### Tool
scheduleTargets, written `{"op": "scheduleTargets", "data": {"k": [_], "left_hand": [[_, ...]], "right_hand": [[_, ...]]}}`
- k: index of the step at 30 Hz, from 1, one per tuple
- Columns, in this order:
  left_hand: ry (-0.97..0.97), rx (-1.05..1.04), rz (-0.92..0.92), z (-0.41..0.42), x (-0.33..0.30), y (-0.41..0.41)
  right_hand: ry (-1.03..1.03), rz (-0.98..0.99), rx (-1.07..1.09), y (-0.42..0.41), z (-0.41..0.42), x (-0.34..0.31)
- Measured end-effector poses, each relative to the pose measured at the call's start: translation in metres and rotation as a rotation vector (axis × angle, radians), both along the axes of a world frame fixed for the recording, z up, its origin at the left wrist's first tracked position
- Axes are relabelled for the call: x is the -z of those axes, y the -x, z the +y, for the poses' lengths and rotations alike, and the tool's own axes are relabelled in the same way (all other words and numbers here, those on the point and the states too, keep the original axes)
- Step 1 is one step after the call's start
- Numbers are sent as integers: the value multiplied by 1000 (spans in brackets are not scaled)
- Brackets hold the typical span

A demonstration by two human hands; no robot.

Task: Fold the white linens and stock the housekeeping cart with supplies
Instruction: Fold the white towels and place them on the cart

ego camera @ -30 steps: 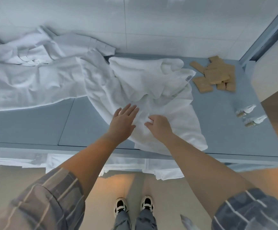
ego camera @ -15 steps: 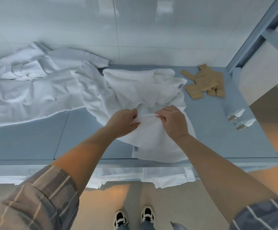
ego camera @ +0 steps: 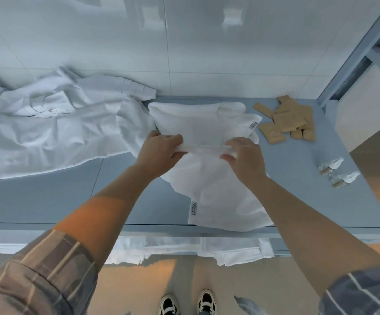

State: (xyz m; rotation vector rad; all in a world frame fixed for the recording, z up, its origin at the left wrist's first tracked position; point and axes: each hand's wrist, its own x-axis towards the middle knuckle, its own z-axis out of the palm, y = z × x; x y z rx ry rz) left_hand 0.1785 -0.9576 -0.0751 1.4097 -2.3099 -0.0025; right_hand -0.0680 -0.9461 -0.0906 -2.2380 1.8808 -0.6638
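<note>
A white towel (ego camera: 216,196) lies on the blue-grey counter (ego camera: 48,201), its front part reaching the counter's front edge with a small label at its corner. My left hand (ego camera: 159,153) and my right hand (ego camera: 245,158) each grip the same bunched edge of this towel, stretched taut between them above the cloth. A second crumpled white towel (ego camera: 198,121) with a label lies just behind my hands. A large rumpled white sheet (ego camera: 48,128) covers the left of the counter.
Several tan packets (ego camera: 286,121) are heaped at the back right of the counter. Two small clear bottles (ego camera: 336,173) lie near its right edge. Folded white linens (ego camera: 229,248) show on a shelf below the counter. A tiled wall stands behind.
My hands went from resting on the towel to gripping its edge, then lifted it and moved apart, pulling the edge taut. The towel's front part drew back from the counter edge.
</note>
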Motion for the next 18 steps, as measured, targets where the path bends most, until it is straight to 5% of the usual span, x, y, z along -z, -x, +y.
{"op": "scheduleTargets", "data": {"k": [4, 10, 18], "left_hand": [[42, 89, 8, -3, -14, 22], [-48, -2, -119, -9, -20, -14], [-87, -53, -92, -6, -29, -60]], "right_hand": [[28, -69, -215, -36, -7, -16], [101, -30, -117, -14, -25, -26], [-101, -59, 72, 12, -33, -21]]}}
